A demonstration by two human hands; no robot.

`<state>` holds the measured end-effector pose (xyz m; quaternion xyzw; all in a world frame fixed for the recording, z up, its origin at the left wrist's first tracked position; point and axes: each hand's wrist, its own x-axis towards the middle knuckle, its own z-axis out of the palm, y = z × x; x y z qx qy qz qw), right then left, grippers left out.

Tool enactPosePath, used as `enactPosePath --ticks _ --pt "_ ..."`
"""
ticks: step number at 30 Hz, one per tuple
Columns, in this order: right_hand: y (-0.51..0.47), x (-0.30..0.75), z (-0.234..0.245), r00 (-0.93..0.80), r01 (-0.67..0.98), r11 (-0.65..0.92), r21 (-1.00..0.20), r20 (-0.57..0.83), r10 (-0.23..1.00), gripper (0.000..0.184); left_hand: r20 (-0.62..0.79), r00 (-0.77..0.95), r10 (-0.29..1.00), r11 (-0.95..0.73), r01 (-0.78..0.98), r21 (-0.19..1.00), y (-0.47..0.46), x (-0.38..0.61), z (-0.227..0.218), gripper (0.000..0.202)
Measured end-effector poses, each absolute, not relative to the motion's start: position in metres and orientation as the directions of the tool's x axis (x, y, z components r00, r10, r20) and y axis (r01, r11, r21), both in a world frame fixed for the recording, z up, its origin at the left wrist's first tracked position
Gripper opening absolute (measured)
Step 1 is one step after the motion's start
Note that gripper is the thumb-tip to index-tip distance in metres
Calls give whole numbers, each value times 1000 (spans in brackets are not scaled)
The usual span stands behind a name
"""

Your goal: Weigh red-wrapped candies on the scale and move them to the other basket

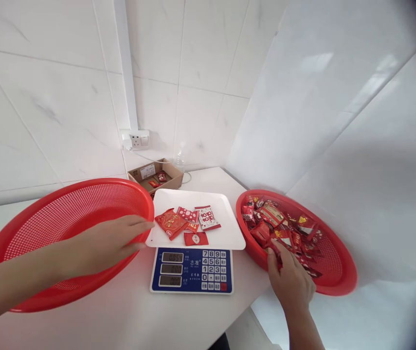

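My left hand [120, 238] reaches over the near side of a red plastic basket [83, 192], fingers stretched out and holding nothing. Its fingertips are close to the left edge of a white scale tray [164, 197]. Several red and white wrapped snack packets [171, 222] lie on that tray. My right hand [291, 277] is at the near rim of a second red basket [334, 265], which holds a heap of mostly red wrapped packets [271, 214]. Thumb and fingers there are closed on a small red packet [274, 248], partly hidden by the fingers.
Below the tray is the scale's blue panel [191, 270] with displays and keys. Behind stands a cardboard box [173, 182] with a few packets, beside a clear plastic bottle [180, 158]. A cable runs from the wall socket [135, 140]. Tiled walls border the white table [120, 321].
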<state>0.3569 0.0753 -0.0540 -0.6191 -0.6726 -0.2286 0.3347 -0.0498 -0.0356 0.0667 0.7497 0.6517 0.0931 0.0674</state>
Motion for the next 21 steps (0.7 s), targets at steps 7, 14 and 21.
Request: enactPosePath --ticks 7,14,21 --pt "75 357 -52 -13 988 121 -95 735 678 43 -222 329 918 -285 936 207 52 7 62 54" --pt "77 359 -56 -25 981 161 -106 757 652 40 -167 235 958 -182 943 279 49 7 53 44" --pt "77 359 -56 -26 980 169 -109 763 646 39 -81 129 988 -90 925 369 21 -16 92 39"
